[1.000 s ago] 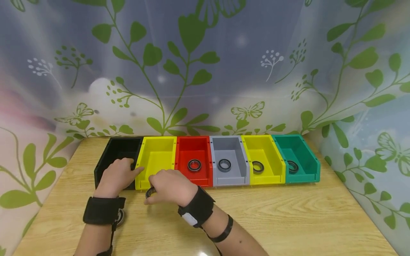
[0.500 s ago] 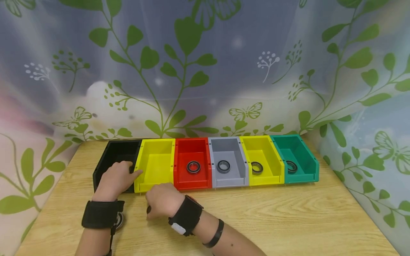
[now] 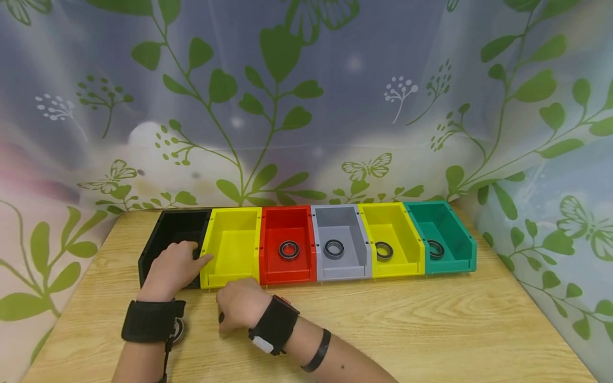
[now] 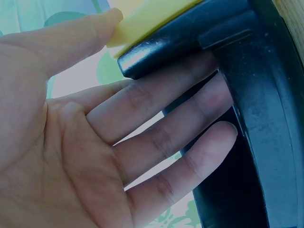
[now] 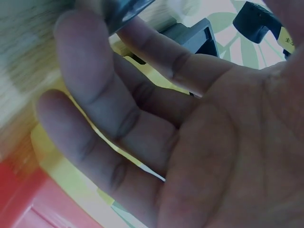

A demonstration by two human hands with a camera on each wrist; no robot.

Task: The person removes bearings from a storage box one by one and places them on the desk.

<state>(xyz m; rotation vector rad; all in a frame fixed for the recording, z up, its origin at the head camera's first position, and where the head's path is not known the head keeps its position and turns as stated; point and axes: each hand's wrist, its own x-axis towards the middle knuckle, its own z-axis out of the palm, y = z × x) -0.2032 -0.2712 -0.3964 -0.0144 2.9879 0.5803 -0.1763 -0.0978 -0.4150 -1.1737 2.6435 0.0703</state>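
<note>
My right hand (image 3: 243,304) is in front of the left yellow bin (image 3: 234,250), low over the wooden table. It pinches a ball bearing (image 5: 124,13) at the fingertips; the hand hides most of that ring in the head view. My left hand (image 3: 173,268) lies over the black bin (image 3: 179,223). In the left wrist view its fingers (image 4: 166,137) reach inside the black wall, only slightly bent, while the thumb is by the edge of the yellow bin. Another bearing (image 3: 178,331) lies on the table, partly covered by the left wristband.
To the right stand a red bin (image 3: 287,226), a grey bin (image 3: 337,226), a second yellow bin (image 3: 399,239) and a green bin (image 3: 452,239), joined in one row. Each has one bearing inside. A patterned curtain (image 3: 306,133) hangs behind the wooden table (image 3: 407,330).
My right hand has moved down and slightly left with the bearing, turning so the ring is mostly hidden. The left hand stays at the black bin.
</note>
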